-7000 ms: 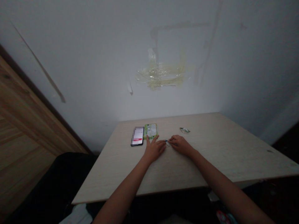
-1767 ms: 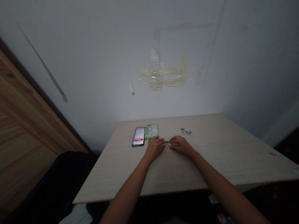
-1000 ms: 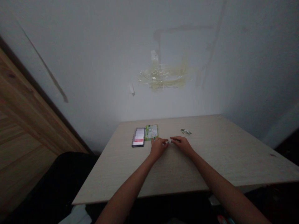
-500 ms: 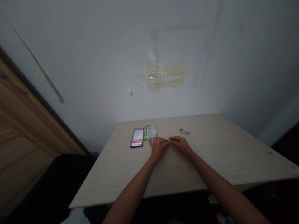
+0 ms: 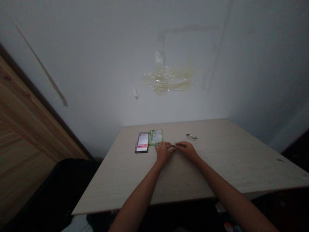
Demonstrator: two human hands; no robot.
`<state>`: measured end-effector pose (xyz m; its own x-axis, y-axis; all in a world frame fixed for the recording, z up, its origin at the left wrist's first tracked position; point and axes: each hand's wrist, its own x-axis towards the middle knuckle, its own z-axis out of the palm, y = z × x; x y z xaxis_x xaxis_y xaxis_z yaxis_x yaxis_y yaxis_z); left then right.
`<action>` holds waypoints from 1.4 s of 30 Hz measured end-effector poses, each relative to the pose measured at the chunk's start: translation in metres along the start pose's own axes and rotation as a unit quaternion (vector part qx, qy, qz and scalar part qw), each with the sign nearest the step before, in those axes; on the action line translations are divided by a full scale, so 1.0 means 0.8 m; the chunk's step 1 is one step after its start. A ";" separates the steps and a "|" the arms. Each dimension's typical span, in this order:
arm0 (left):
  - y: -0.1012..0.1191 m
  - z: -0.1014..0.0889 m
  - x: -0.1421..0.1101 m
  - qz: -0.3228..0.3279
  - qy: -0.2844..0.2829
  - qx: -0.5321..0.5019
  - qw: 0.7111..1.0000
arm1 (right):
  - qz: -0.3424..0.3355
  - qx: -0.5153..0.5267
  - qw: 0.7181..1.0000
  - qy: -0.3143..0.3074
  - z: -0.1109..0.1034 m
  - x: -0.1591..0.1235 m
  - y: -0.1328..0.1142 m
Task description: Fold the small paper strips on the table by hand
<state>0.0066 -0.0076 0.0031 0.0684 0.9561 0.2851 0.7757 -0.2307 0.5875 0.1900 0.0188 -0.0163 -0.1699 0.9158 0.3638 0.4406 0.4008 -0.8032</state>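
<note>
Above one table (image 5: 183, 174), two hands, left (image 5: 164, 152) and right (image 5: 188, 150), pinch one small item (image 5: 175, 145).

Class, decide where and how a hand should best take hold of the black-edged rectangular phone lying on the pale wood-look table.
I would pinch the near end of the phone across its long edges, coming from above on the wearer's side. It lies flat, screen up; the flat green-and-white rectangular packet crowds its right edge farther up, while the near end looks free.
</note>
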 end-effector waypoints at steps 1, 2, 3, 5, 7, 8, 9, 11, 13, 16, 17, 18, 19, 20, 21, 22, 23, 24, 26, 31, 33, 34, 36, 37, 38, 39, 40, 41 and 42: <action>0.000 -0.001 0.000 0.001 0.001 -0.001 1.000 | -0.002 -0.002 1.000 -0.002 0.000 0.000 0.000; 0.000 -0.001 0.000 0.003 0.002 -0.002 1.000 | -0.004 -0.005 1.000 -0.003 -0.001 0.000 0.000; 0.000 -0.002 0.000 0.004 0.004 -0.001 1.000 | -0.005 -0.007 1.000 -0.003 -0.001 0.000 0.000; -0.001 -0.004 -0.001 0.006 0.006 0.005 1.000 | -0.010 -0.013 1.000 -0.004 -0.002 0.000 0.000; -0.001 -0.007 -0.001 0.005 0.011 0.012 1.000 | -0.019 -0.020 1.000 -0.005 -0.003 -0.001 0.000; 0.000 -0.008 -0.002 0.004 0.013 0.014 1.000 | -0.025 -0.025 0.999 -0.005 -0.004 -0.001 0.000; 0.000 -0.009 -0.002 0.003 0.016 0.015 1.000 | -0.030 -0.031 0.999 -0.003 -0.004 -0.002 0.001; 0.000 -0.012 -0.003 0.002 0.021 0.017 1.000 | -0.037 -0.046 0.998 0.001 -0.005 -0.002 0.002; -0.001 -0.015 -0.004 0.003 0.021 0.021 1.000 | -0.041 -0.062 0.997 0.006 -0.006 -0.002 0.004; -0.002 -0.018 -0.005 0.005 0.014 0.028 1.000 | -0.056 -0.074 0.996 -0.002 -0.007 -0.001 0.006; -0.002 -0.019 -0.005 0.006 0.011 0.031 0.999 | -0.062 -0.075 0.995 -0.008 -0.008 -0.001 0.005; -0.003 -0.020 -0.005 0.007 0.010 0.035 0.999 | -0.068 -0.074 0.995 -0.014 -0.009 -0.001 0.005; -0.004 -0.020 -0.005 0.009 0.010 0.038 0.999 | -0.072 -0.073 0.995 -0.018 -0.009 -0.001 0.004; -0.005 -0.021 -0.005 0.011 0.009 0.041 0.999 | -0.075 -0.072 0.994 -0.021 -0.010 -0.001 0.003; -0.006 -0.022 -0.005 0.014 0.008 0.044 0.999 | -0.078 -0.070 0.994 -0.025 -0.010 -0.001 0.002; -0.007 -0.022 -0.005 0.017 0.007 0.046 0.999 | -0.081 -0.069 0.994 -0.029 -0.011 -0.001 0.001; -0.008 -0.022 -0.005 0.020 0.006 0.048 0.999 | -0.085 -0.069 0.993 -0.032 -0.011 -0.001 0.001; -0.010 -0.023 -0.005 0.024 0.005 0.050 0.998 | -0.088 -0.068 0.993 -0.035 -0.011 -0.001 0.000; -0.014 -0.023 -0.004 0.031 0.003 0.056 0.998 | -0.095 -0.069 0.992 -0.040 -0.012 -0.001 0.000; -0.020 -0.027 -0.001 0.048 -0.022 0.076 0.996 | -0.110 -0.089 0.989 -0.044 -0.012 -0.001 0.003; -0.021 -0.030 -0.001 0.054 -0.030 0.081 0.995 | -0.119 -0.097 0.987 -0.044 -0.012 -0.001 0.005; -0.021 -0.031 -0.001 0.059 -0.034 0.084 0.994 | -0.123 -0.100 0.986 -0.044 -0.011 -0.002 0.005; -0.022 -0.033 -0.001 0.067 -0.039 0.091 0.993 | -0.126 -0.106 0.985 -0.043 -0.011 -0.003 0.007; -0.022 -0.035 -0.001 0.069 -0.044 0.095 0.992 | -0.127 -0.108 0.985 -0.041 -0.011 -0.004 0.007; -0.022 -0.036 -0.001 0.070 -0.049 0.098 0.992 | -0.127 -0.110 0.985 -0.038 -0.010 -0.005 0.008; -0.021 -0.036 -0.002 0.068 -0.053 0.102 0.991 | -0.128 -0.111 0.985 -0.036 -0.010 -0.006 0.008; -0.021 -0.036 -0.002 0.067 -0.057 0.104 0.991 | -0.129 -0.111 0.985 -0.036 -0.009 -0.006 0.008; -0.021 -0.036 -0.002 0.065 -0.057 0.106 0.991 | -0.130 -0.110 0.985 -0.036 -0.009 -0.007 0.008; -0.020 -0.035 -0.002 0.062 -0.055 0.108 0.991 | -0.130 -0.108 0.985 -0.037 -0.009 -0.008 0.008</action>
<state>-0.0239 -0.0108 0.0145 0.2297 0.9395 0.2541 0.8725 -0.3145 0.3740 0.2002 0.0158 -0.0207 -0.3627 0.7850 0.5021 0.5492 0.6154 -0.5654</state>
